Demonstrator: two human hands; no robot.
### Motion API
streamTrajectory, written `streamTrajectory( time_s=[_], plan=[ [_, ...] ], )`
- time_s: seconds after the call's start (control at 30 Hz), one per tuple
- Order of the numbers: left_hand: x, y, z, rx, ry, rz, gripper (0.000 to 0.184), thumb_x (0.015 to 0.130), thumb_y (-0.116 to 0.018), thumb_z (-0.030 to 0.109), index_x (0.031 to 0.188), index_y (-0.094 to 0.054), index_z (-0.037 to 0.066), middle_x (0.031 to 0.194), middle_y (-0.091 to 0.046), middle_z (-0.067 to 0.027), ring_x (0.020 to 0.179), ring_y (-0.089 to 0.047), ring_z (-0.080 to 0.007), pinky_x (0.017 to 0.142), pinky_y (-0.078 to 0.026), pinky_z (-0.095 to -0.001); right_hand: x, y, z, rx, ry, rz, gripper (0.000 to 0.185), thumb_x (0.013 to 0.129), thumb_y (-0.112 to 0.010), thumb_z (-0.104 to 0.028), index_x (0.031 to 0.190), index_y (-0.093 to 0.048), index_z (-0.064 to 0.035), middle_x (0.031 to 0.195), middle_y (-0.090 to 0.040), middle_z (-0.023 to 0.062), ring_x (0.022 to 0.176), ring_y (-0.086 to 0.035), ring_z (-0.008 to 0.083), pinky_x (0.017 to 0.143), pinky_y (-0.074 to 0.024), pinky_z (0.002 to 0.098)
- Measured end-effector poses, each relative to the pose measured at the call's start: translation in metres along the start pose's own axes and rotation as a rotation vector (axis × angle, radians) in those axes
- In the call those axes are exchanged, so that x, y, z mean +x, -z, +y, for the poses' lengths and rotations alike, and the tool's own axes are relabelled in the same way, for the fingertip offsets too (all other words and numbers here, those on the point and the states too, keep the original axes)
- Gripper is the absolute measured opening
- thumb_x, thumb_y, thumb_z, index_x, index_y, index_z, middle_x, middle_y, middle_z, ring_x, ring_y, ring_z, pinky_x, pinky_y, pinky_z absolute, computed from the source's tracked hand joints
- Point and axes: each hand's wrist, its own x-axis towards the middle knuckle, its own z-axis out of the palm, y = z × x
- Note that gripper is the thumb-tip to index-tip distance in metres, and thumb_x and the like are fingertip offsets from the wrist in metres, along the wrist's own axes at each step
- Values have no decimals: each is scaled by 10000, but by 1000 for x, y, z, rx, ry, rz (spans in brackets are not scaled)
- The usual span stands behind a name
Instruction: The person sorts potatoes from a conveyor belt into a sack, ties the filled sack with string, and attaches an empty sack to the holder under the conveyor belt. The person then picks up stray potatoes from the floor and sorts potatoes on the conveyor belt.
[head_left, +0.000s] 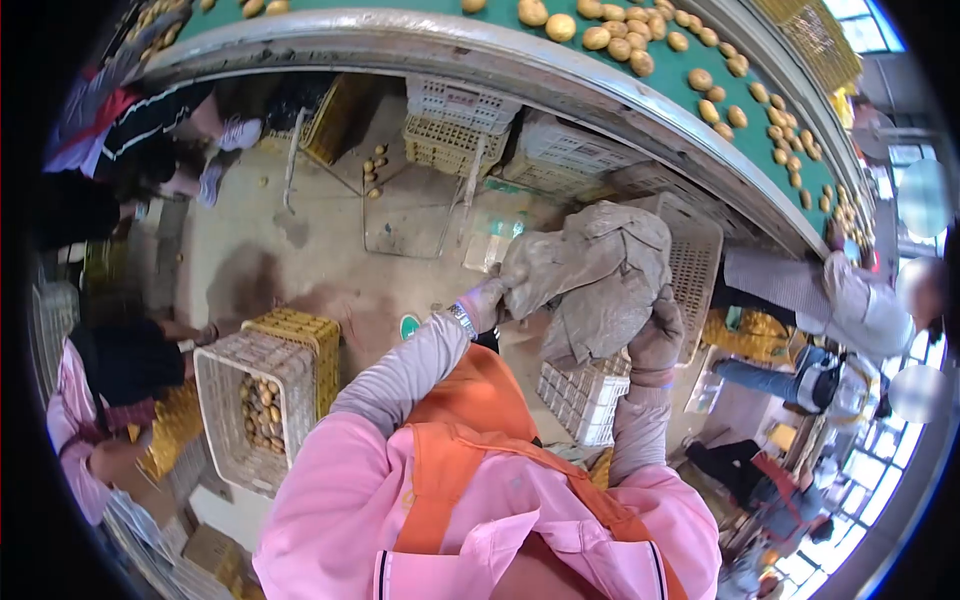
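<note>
Grey cloth was in mid-air ahead of the wearer's orange apron, short of the green conveyor. Surface dull and crumpled; fabric or thin sheeting, could not tell which.

Left grip: gloved, pinching the cloth at its left edge. A watch sat at that wrist, over the sleeve. Right grip: gloved, pinching the cloth along its right border; exact finger placement was partly lost in the folds.

Judgement: the two-sided hold probably served to support both ends, so that the cloth hung partly spread instead of bunching in one hand. Its height likely gave clearance over the white crate, which stood lower down, near the right grip. A larger crate stood to the right of the cloth.

Surroundings: potatoes lay on the conveyor; its metal rail presumably stopped them rolling off. To the left, a pale crate with potatoes inside stood against a yellow crate, paired perhaps to save floor space. Loose potatoes lay on the floor beyond.
</note>
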Motion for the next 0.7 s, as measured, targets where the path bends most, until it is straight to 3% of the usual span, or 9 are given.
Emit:
streamTrajectory(
  time_s=[0.07, 0.13, 0.17, 0.2, 0.4, 0.53, 0.6, 0.67, 0.7],
  plan=[
    [-16, -10, 6, -110, 52, -224, 478, 831, -684, 242, 1218, -493, 35, 1095, -613, -71, 957, -598, -181, 836, -473, -308, -21, -7, 1, -106, 146, 180, 287, 759, -499, -8, 1041, -542, -30, 1085, -566, 65, 1080, -502, 214, 1020, -345, 386],
    [-27, -8, 15, 214, -229, -30, 369, 827, -686, 210, 1124, -578, 18, 999, -641, -54, 864, -606, -148, 771, -495, -276, -39, -6, -23, -297, 202, 95, 260, 772, -501, -6, 1027, -542, -27, 1034, -562, 55, 1003, -529, 191, 950, -397, 352],
    [-40, -9, 28, 232, -333, -59, 317, 828, -690, 214, 1062, -614, 14, 986, -642, -40, 859, -594, -121, 759, -499, -283, -50, -10, -34, -672, 269, 199, 252, 780, -493, 1, 1026, -541, -26, 999, -557, 44, 952, -536, 183, 895, -418, 336],
    [-55, -7, 46, 345, -372, 16, 290, 830, -687, 204, 1038, -623, 11, 981, -643, -41, 851, -591, -110, 753, -498, -274, -59, -11, -43, -1044, 325, 305, 244, 789, -486, 8, 1025, -539, -24, 963, -552, 33, 900, -542, 174, 841, -439, 320],
    [-101, 14, 97, 599, -550, 104, 272, 820, -689, 110, 1051, -599, -1, 980, -635, -24, 837, -581, -73, 733, -489, -231, -64, 33, -39, -1782, 573, 261, 232, 758, -471, 48, 965, -559, -10, 869, -574, 79, 798, -551, 207, 753, -455, 309],
    [-137, 6, 87, 501, -732, -76, 299, 826, -641, 13, 1116, -571, 36, 1009, -611, 14, 853, -551, -55, 755, -477, -223, -37, 79, -5, -1785, 462, 313, 203, 798, -463, 43, 958, -579, -5, 907, -597, 95, 862, -573, 207, 803, -460, 300],
    [-159, -13, 70, 502, -806, -162, 411, 827, -633, 14, 1222, -520, 30, 988, -611, 18, 803, -527, -65, 691, -461, -217, -35, 94, 8, -1968, 504, 218, 150, 823, -572, -29, 966, -616, -22, 934, -617, 127, 850, -591, 245, 797, -474, 326],
    [-176, -33, 52, 562, -689, -111, 347, 827, -591, -27, 1169, -573, 30, 981, -623, -2, 784, -528, -81, 683, -449, -213, -49, 57, 19, -2017, 642, 148, 177, 859, -592, -92, 1021, -599, -21, 947, -622, 111, 849, -591, 217, 793, -478, 310],
    [-168, -34, 36, 673, -743, -56, 324, 809, -603, -30, 1126, -598, 37, 997, -618, -13, 821, -557, -96, 722, -460, -226, -46, 82, 37, -1568, 537, 102, 217, 888, -587, -133, 1075, -573, -24, 971, -618, 95, 857, -585, 175, 781, -477, 276]
  ],
)
